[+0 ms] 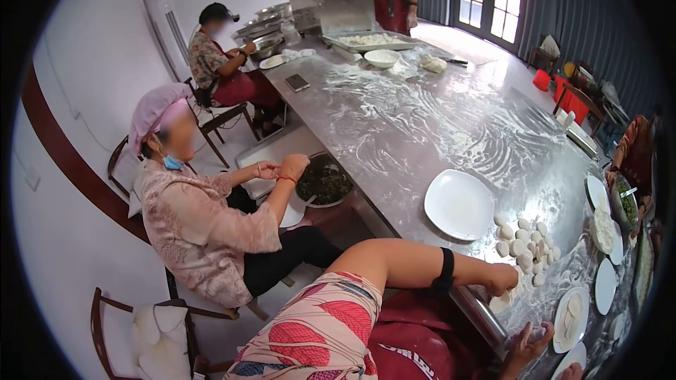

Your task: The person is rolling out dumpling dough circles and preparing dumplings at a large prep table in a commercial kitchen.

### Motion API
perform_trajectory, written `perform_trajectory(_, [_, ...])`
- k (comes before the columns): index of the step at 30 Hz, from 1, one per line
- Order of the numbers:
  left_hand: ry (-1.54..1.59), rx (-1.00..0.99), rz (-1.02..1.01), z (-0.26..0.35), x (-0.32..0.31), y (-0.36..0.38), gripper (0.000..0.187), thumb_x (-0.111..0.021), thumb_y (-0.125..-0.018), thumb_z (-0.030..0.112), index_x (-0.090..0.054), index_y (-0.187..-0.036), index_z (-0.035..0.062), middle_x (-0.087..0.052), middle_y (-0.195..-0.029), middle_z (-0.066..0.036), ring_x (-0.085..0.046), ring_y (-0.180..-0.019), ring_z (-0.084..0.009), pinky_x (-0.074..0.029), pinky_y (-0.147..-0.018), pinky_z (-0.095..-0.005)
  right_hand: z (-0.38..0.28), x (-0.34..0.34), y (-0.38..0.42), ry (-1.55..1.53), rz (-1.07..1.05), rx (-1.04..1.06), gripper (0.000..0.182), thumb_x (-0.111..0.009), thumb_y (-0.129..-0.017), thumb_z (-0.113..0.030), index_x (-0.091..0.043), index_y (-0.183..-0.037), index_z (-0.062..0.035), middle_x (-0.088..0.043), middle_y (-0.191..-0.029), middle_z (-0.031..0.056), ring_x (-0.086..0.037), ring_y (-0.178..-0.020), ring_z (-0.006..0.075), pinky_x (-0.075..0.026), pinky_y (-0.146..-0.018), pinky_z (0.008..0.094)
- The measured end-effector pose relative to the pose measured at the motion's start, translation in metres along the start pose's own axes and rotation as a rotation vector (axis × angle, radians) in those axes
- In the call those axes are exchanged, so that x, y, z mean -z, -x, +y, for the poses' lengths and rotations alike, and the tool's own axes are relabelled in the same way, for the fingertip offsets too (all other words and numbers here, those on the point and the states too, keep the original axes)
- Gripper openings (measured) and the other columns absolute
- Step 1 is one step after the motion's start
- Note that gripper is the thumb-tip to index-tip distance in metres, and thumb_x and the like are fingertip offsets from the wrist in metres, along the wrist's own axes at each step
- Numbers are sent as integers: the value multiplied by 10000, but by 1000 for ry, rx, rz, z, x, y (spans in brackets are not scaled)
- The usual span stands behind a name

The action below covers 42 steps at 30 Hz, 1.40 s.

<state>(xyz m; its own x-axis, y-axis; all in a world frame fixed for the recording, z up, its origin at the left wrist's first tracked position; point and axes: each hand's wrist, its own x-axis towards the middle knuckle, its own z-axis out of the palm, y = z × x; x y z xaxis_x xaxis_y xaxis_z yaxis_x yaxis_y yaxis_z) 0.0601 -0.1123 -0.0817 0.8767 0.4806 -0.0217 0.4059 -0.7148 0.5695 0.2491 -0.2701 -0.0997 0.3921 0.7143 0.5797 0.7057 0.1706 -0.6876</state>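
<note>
Where the floured metal surface [422,119] curves toward the wearer, a heap of small round dough pieces [524,243] lies just beside an empty white square plate [459,204]; the left hand [503,278], on a bare forearm with a black band near the wrist, rests on the near edge of that heap, fingers bent onto the dough, though whether it grips a piece cannot be told; the right hand [528,341] sits lower at the surface's edge, fingers loosely spread, touching a small white plate [570,320] that carries dough; more white plates line the right rim. Across the aisle a seated person in a pink cap works over a bowl of dark green filling [324,181]; farther back another person sits near a tray [370,41] of pale pieces.
</note>
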Motion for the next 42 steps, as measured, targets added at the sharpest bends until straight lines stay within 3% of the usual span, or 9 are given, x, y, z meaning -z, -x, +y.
perform_trajectory(3, [74,-11,-29,7,4,6,129,-624,-635,77,-672,-753,59,-647,-793,-163,-620,-767,-325,-475,-665,-399,-43,-7,-21,-125,-84,-305,329,-572,-828,-88,-434,-1119,-20,-483,-937,128,-470,-607,144,-412,-523,275])
perform_trajectory(16, [50,3,-45,9,7,11,177,-591,-649,85,-654,-797,11,-633,-789,-198,-616,-785,-357,-469,-666,-423,-23,-12,-20,28,15,7,284,-564,-835,-48,-438,-1087,-9,-467,-916,116,-477,-667,181,-424,-596,283])
perform_trajectory(20, [-43,62,-65,20,15,-1,166,-558,-669,78,-680,-758,12,-640,-780,-196,-621,-764,-356,-477,-664,-420,7,-46,-59,-19,-2,41,277,-565,-856,-48,-429,-1097,-49,-476,-839,81,-413,-504,100,-343,-423,235])
perform_trajectory(25, [-132,10,-84,14,10,-1,164,-578,-643,79,-684,-748,10,-646,-794,-191,-620,-753,-349,-482,-666,-410,-45,-2,-17,-27,-65,-252,290,-580,-831,-52,-447,-1087,-22,-486,-916,116,-488,-688,217,-437,-632,329])
perform_trajectory(32, [-76,114,-152,20,17,-2,174,-563,-653,61,-657,-779,-14,-633,-820,-224,-624,-811,-365,-484,-692,-427,-11,-32,-53,167,32,209,354,-547,-841,-98,-426,-1159,-4,-533,-937,165,-539,-817,308,-434,-748,387])
perform_trajectory(39, [61,126,-181,6,28,7,220,-614,-673,163,-645,-761,-37,-620,-802,-253,-615,-756,-373,-474,-654,-435,-49,-4,-14,454,60,543,325,-622,-732,16,-504,-1027,-51,-512,-946,150,-579,-796,234,-471,-597,304])
perform_trajectory(40, [70,119,-58,-6,18,7,226,-619,-665,135,-634,-815,-33,-624,-807,-240,-617,-764,-352,-471,-661,-419,-81,4,-8,364,70,467,371,-651,-726,15,-486,-1049,-60,-530,-923,133,-578,-726,257,-472,-574,314])
perform_trajectory(41, [146,113,-93,7,39,23,247,-601,-680,120,-619,-866,-43,-627,-828,-229,-618,-778,-330,-470,-678,-406,-74,1,11,-96,-46,-188,372,-668,-733,-13,-477,-1047,-70,-543,-873,132,-571,-649,285,-463,-546,328])
perform_trajectory(42, [165,95,-104,10,49,26,232,-588,-707,119,-617,-873,-40,-628,-828,-223,-615,-781,-317,-468,-688,-397,-72,-3,1,38,4,-23,375,-673,-740,-33,-462,-1046,-72,-545,-823,140,-561,-590,292,-450,-538,345])
